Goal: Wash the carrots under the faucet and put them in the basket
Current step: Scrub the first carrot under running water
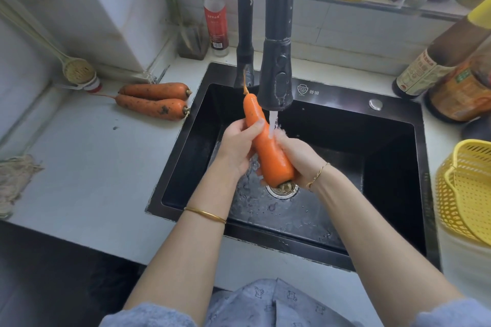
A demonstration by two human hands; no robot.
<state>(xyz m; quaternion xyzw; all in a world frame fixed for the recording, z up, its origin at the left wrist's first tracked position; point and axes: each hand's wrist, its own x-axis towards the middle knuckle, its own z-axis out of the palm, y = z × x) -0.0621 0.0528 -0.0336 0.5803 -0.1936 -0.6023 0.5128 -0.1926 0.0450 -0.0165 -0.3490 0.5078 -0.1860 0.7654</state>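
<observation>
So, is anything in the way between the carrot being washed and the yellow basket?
Nothing visible. The left hand and right hand hold the carrot over the sink; the basket stands to the right, beyond the rim. The space between is open; the bottles stand farther back.

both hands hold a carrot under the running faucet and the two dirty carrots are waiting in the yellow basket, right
Not quite. The head view shows the two dirty carrots lying on the counter left of the sink, not in the yellow basket. The rest holds: left hand and right hand hold a carrot under the running faucet.
</observation>
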